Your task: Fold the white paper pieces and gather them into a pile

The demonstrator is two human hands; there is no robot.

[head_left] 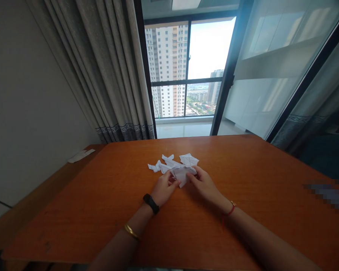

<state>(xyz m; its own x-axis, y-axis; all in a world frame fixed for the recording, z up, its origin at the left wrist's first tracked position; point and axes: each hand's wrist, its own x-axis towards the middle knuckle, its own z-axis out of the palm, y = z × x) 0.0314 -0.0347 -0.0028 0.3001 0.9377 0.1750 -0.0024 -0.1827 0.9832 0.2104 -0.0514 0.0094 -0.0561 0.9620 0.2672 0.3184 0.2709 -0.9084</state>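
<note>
A folded piece of white paper point(182, 173) is held between my two hands, a little above the wooden table. My left hand point(164, 187) pinches its left end, with thumb and fingers closed on it. On the other side, my right hand point(202, 182) grips the right end, the thumb lying across the near face. Just beyond them lie several folded white paper pieces point(170, 162), partly hidden by the held one. A flatter creased paper piece point(189, 160) rests behind my right hand.
The orange-brown wooden table point(101, 210) spreads around my hands. White strips point(81, 155) lie at its far left by the wall. A blurred-out object point(332, 195) is at the right edge. Grey curtains point(107, 75) and a glass sliding door point(228, 82) stand beyond the far edge.
</note>
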